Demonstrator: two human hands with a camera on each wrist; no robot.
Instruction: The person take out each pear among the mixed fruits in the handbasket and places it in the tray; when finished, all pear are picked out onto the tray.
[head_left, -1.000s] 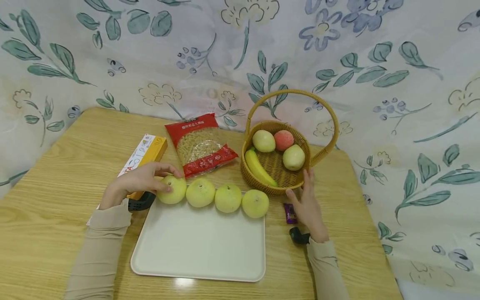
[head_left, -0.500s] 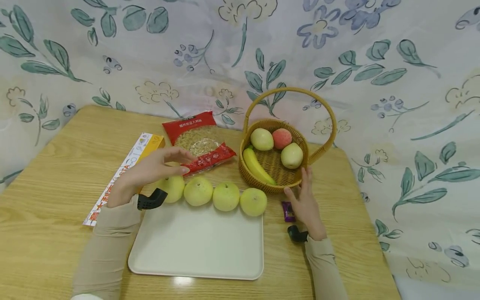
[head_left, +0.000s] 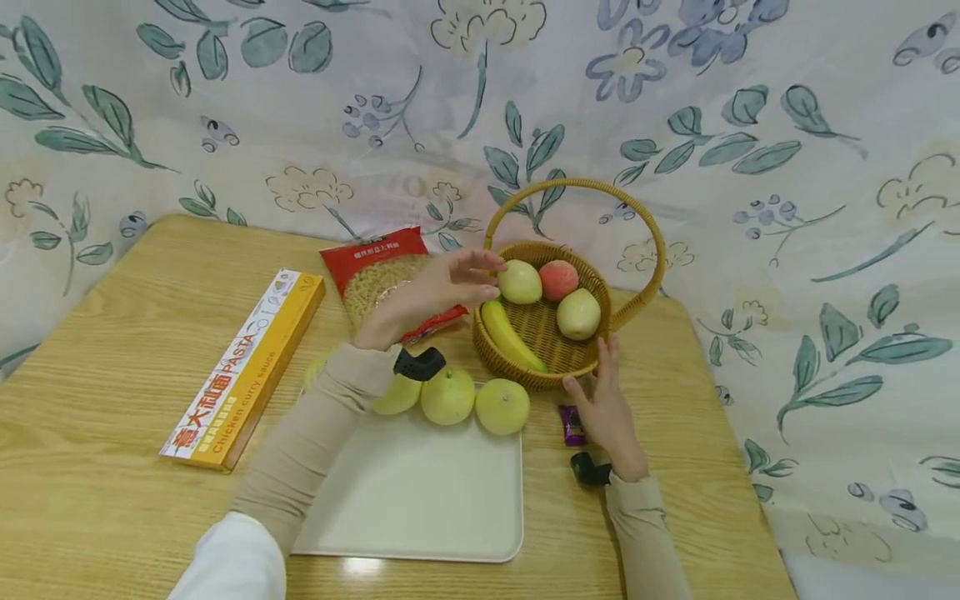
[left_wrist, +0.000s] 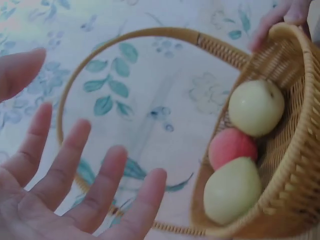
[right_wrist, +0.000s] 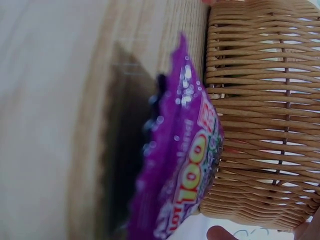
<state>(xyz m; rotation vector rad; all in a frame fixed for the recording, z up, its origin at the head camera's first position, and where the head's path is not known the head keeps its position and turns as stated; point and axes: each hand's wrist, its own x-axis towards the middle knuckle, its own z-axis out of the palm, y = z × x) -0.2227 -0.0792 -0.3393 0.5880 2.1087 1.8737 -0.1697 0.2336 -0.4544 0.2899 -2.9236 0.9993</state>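
My left hand (head_left: 442, 292), palm down with fingers extended, hovers over the pasta bag (head_left: 375, 262) by the left rim of the wicker basket (head_left: 487, 354). Nothing is held in it; the left wrist view has its fingers spread apart. My right hand (head_left: 611, 408) rests its fingers against the basket's front right side. Inside the basket lie a banana (head_left: 512, 337), a red peach (head_left: 558, 280) and two pale green pear-like fruits, one at the back (head_left: 520, 283) and one at the right (head_left: 578, 314). A purple snack packet (right_wrist: 187, 165) lies beside the right hand.
Several round yellow-green fruits (head_left: 502, 407) line the back edge of a white tray (head_left: 427, 500); my left sleeve partly covers the leftmost ones. An orange and white pasta box (head_left: 243, 371) lies to the left. A floral cloth (head_left: 420, 108) hangs behind the table.
My left hand has let go of the leftmost yellow-green fruit and moved right, over the pasta bag, to the basket's left rim. The right hand stays at the basket.
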